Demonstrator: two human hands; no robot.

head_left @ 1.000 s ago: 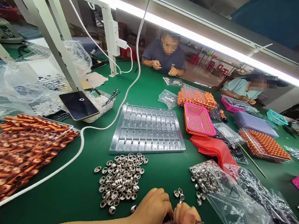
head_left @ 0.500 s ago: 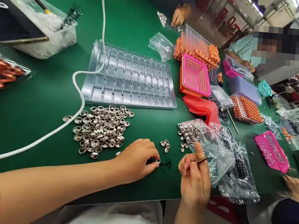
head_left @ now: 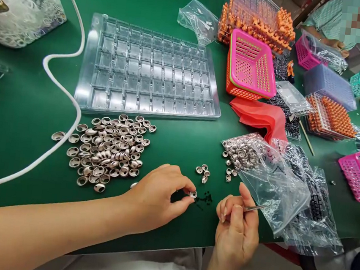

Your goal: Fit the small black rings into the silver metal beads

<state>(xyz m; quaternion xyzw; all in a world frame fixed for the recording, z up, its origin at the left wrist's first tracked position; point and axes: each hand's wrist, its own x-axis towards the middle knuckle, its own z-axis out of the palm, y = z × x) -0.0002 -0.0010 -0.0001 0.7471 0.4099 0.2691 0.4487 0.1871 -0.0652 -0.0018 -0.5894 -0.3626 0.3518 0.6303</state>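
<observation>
My left hand (head_left: 158, 194) rests low over the table's front part, with thumb and forefinger pinching a small silver metal cap (head_left: 193, 194) on its edge. Just beside that cap lie several tiny black pieces (head_left: 205, 198). In my right hand (head_left: 237, 225), fingers curled, is a thin pointed metal tool that looks like tweezers (head_left: 253, 208), its tapered end pointing right. A big pile of silver caps (head_left: 111, 149) spreads left of my left hand. A smaller cluster of caps (head_left: 203, 171) sits beyond the black pieces.
A clear compartment tray (head_left: 154, 73) lies behind the pile. White cable (head_left: 56, 76) crosses the left side. To the right are an open plastic bag (head_left: 273, 190) with caps spilling out, red cloth (head_left: 264, 115), stacked baskets (head_left: 252, 67) and orange parts (head_left: 257, 28). A co-worker's arm (head_left: 323, 36) shows at upper right.
My view has tilted down and come closer to the table. The tool in my right hand has swung from slanting upward to nearly level. My left hand keeps its pinch on the cap.
</observation>
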